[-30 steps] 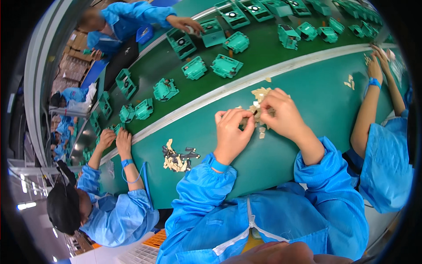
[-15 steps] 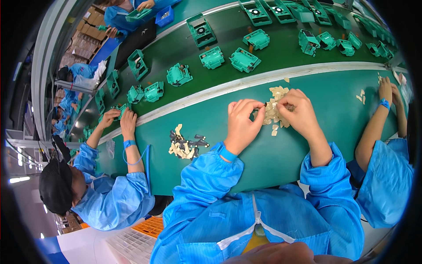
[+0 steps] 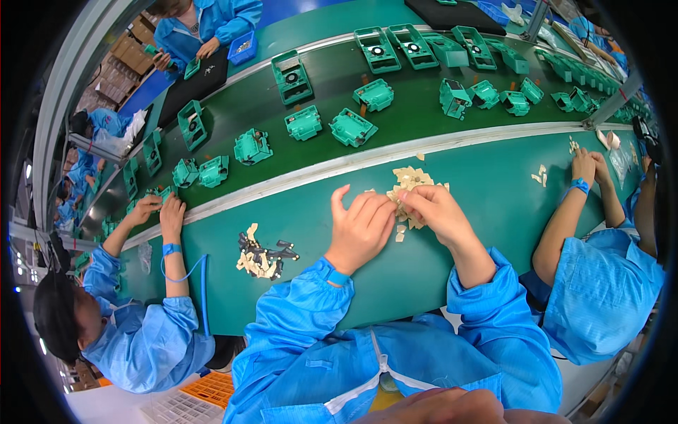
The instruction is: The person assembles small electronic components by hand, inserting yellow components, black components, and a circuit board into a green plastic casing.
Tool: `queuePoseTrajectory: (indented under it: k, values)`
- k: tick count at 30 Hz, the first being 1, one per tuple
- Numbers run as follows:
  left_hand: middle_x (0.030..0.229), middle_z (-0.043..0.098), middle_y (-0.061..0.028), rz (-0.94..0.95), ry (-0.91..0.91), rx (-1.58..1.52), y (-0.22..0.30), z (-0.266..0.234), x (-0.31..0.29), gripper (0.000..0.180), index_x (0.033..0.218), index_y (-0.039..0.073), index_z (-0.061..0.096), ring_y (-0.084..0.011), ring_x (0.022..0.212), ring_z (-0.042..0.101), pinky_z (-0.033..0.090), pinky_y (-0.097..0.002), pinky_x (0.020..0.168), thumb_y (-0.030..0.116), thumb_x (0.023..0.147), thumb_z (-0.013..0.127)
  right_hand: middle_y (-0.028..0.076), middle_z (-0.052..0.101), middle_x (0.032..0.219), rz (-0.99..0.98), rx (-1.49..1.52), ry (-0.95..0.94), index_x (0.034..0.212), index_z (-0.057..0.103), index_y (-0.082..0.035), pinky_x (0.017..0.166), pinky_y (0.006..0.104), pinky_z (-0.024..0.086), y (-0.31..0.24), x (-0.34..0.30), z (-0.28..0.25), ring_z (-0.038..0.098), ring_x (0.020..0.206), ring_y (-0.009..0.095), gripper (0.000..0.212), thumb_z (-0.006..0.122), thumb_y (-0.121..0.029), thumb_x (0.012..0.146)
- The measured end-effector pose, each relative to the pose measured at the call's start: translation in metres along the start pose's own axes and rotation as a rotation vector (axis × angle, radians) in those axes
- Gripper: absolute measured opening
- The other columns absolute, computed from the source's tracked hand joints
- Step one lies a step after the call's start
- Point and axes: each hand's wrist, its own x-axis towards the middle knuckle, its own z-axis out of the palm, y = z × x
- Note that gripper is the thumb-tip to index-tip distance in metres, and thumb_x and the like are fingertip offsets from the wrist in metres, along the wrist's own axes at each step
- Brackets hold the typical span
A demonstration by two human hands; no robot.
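Note:
A loose pile of small cream-coloured pieces point(image 3: 417, 175) lies on the green table ahead of me. My right hand point(image 3: 439, 210) is over its near side, thumb and forefinger pinched together; what lies between the tips is too small to name. Just left of it, my left hand point(image 3: 360, 227) shows its back, one finger raised and the others curled. Its thumb and anything in its grasp are hidden. Farther left lies a mixed heap of cream pieces and small black parts point(image 3: 265, 256).
Beyond a pale rail point(image 3: 318, 172), a dark green belt point(image 3: 296, 148) carries several teal plastic housings point(image 3: 353, 127). Co-workers in blue sit at my left point(image 3: 148, 332) and right point(image 3: 607, 283). An orange crate point(image 3: 212, 389) stands low at the left.
The view has shifted, so the table appears farther left. My left hand has turned from pinching a small dark part to showing its back with one finger raised. My right hand remains at the pile.

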Motion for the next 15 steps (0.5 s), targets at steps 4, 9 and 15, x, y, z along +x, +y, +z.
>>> queuePoseTrajectory:
  k: [4, 9, 15]
  values:
    - [0.095, 0.066, -0.0006, 0.018, 0.030, 0.000, -0.002, 0.005, 0.000, 0.024, 0.098, 0.013, 0.068, -0.0212, 0.095, 0.065, 0.033, -0.0534, 0.104, 0.008, 0.077, 0.079, -0.003, 0.055, 0.066, 0.031, 0.024, -0.011, 0.073, 0.065, -0.003, 0.053, 0.0241, 0.033, -0.006, -0.002, -0.003, 0.045, 0.061, 0.004, 0.038, 0.072, -0.033, 0.095]
    - [0.108, 0.064, -0.0008, -0.064, 0.061, 0.035, -0.002, 0.012, 0.003, 0.033, 0.107, 0.013, 0.064, -0.0223, 0.105, 0.061, 0.030, -0.0539, 0.107, 0.012, 0.078, 0.081, -0.004, 0.054, 0.068, -0.053, 0.088, 0.062, 0.073, 0.063, -0.006, 0.055, 0.0227, 0.032, -0.008, -0.001, -0.014, 0.045, 0.062, 0.004, 0.036, 0.072, -0.032, 0.094]
    - [0.110, 0.063, -0.0009, -0.061, 0.130, 0.069, -0.003, 0.020, 0.001, 0.038, 0.109, 0.014, 0.062, -0.0229, 0.106, 0.059, 0.030, -0.0537, 0.107, 0.019, 0.078, 0.084, -0.002, 0.055, 0.067, -0.040, 0.073, 0.046, 0.073, 0.062, -0.006, 0.053, 0.0232, 0.033, -0.005, 0.004, -0.017, 0.045, 0.058, 0.005, 0.038, 0.072, -0.036, 0.094]
